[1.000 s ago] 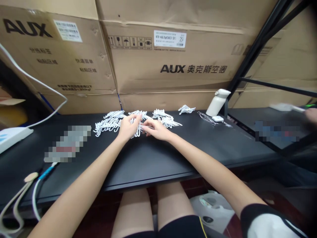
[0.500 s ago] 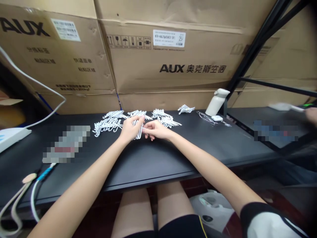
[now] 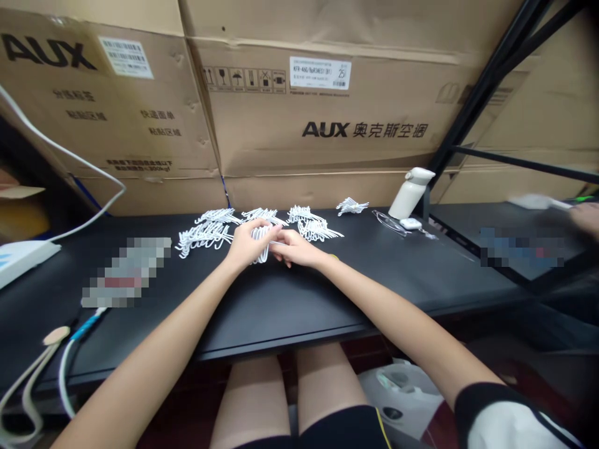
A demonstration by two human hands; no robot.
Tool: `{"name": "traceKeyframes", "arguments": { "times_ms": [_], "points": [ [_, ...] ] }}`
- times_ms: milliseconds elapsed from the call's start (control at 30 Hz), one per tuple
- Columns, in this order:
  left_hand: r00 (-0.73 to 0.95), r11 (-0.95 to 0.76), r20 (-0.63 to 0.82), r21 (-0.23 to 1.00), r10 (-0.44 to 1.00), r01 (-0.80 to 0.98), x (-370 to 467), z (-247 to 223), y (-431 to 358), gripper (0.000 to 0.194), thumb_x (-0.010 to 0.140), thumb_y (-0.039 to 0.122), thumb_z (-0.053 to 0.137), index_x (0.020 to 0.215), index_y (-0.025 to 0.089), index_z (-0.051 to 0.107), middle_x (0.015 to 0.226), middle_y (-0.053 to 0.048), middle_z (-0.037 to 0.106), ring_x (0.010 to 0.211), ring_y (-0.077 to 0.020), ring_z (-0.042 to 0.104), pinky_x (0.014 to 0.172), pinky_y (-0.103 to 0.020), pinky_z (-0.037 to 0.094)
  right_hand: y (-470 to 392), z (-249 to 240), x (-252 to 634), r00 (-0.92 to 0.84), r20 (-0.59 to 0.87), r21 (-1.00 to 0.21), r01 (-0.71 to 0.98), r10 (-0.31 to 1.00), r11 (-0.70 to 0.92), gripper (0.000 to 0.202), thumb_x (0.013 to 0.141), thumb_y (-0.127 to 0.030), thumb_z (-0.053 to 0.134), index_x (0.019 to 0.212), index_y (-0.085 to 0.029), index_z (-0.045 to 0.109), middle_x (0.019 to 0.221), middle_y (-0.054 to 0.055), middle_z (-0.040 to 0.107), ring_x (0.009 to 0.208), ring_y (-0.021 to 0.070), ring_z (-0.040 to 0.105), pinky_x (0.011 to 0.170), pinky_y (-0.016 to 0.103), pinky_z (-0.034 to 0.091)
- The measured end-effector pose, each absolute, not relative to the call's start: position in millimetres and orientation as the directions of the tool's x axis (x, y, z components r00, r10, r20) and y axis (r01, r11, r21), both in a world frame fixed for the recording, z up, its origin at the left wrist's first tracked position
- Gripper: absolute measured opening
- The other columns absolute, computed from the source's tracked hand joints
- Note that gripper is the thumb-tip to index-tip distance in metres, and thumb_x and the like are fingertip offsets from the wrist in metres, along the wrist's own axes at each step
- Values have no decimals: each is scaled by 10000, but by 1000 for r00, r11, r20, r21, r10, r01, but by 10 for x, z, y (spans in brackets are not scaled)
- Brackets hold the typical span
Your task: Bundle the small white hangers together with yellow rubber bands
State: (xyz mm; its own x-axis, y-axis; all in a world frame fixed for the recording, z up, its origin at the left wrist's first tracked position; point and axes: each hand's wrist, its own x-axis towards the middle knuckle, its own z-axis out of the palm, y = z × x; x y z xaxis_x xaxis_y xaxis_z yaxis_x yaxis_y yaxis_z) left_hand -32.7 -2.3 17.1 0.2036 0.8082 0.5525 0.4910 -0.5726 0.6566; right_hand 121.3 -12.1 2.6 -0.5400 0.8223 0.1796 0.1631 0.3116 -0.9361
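Note:
My left hand [image 3: 249,244] is closed around a bundle of white wire hooks [image 3: 262,251], held just above the black tabletop. Against its right side, my right hand [image 3: 296,247] has its fingers bent in a pinch, with a thin white length showing at the fingertips; the rest is hidden. Behind and beside the hands lie several piles of white wire hooks: one pile [image 3: 204,238] to the left, another [image 3: 259,215] straight behind, and one [image 3: 319,229] to the right. A smaller bundle [image 3: 352,206] sits apart, farther right.
A white bottle [image 3: 412,192] stands at the back right beside a cable and a small white case [image 3: 410,223]. Leftward lies a blurred-out flat device [image 3: 128,271] with a cord. Large cardboard boxes [image 3: 355,162] wall the back of the table [image 3: 290,305]. Another person's hand [image 3: 587,218] shows far right.
My left thumb has shifted right toward my right fingers, and my right hand has turned slightly over the bundle. The piles of hooks on the table have not moved.

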Motion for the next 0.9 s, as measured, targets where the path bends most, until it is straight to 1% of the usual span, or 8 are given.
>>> {"name": "traceKeyframes", "arguments": {
  "times_ms": [267,367,467,533,600,700,767,900],
  "points": [
    [154,-524,519,712,841,468,-354,155,53,276,786,415,565,684,176,659,692,-14,662,718,-183,601,749,-285,439,-170,58,1201,-470,229,-921,178,852,346,196,846,-324,559,769,-145,555,600,-33,561,376,39,440,357,158,367],
    [24,-445,474,808,880,385,-395,188,121,299,780,442,571,649,181,635,631,-6,625,649,-166,579,696,-280,459,-127,101,1221,-445,206,-970,23,872,241,209,820,-351,595,798,-143,576,626,-17,603,385,43,460,401,175,411],
    [-188,-300,338,932,922,205,-455,236,190,281,753,442,579,662,179,616,527,14,542,492,-139,519,526,-265,443,-55,101,1254,-383,181,-983,-90,906,158,221,821,-363,581,856,-145,591,697,5,635,443,61,510,439,194,444],
    [-282,-247,258,966,924,74,-488,269,223,252,744,413,573,667,175,600,496,23,508,437,-128,496,456,-252,413,-34,70,1266,-314,224,-973,-21,923,229,199,819,-340,577,848,-144,600,709,11,634,506,78,538,470,204,457],
    [-346,-214,193,977,918,-22,-505,297,238,225,740,379,561,656,172,577,485,29,494,407,-115,480,431,-242,402,-55,28,1260,-324,316,-916,140,892,376,178,791,-304,617,869,-144,615,758,22,652,626,106,589,571,230,494],
    [-377,-187,145,979,915,-78,-502,324,233,205,735,357,552,655,169,563,479,34,489,395,-104,476,430,-232,411,-143,-17,1228,-487,387,-738,346,783,579,313,760,-275,664,1041,-147,613,1011,74,677,913,166,627,830,316,496],
    [-381,-180,136,980,915,-82,-495,330,224,204,727,363,560,665,169,569,467,37,484,394,-109,487,418,-229,407,-195,-28,1208,-558,381,-614,444,738,653,390,771,-268,656,1128,-128,589,1146,120,644,1034,206,603,929,364,452],
    [-386,-181,132,979,913,-93,-492,326,217,197,717,355,571,661,165,573,462,36,486,392,-111,494,404,-224,407,-192,-51,1215,-569,379,-483,551,730,681,335,821,-256,599,1114,-95,600,1135,146,649,1038,226,606,922,358,444]
  ]
}}
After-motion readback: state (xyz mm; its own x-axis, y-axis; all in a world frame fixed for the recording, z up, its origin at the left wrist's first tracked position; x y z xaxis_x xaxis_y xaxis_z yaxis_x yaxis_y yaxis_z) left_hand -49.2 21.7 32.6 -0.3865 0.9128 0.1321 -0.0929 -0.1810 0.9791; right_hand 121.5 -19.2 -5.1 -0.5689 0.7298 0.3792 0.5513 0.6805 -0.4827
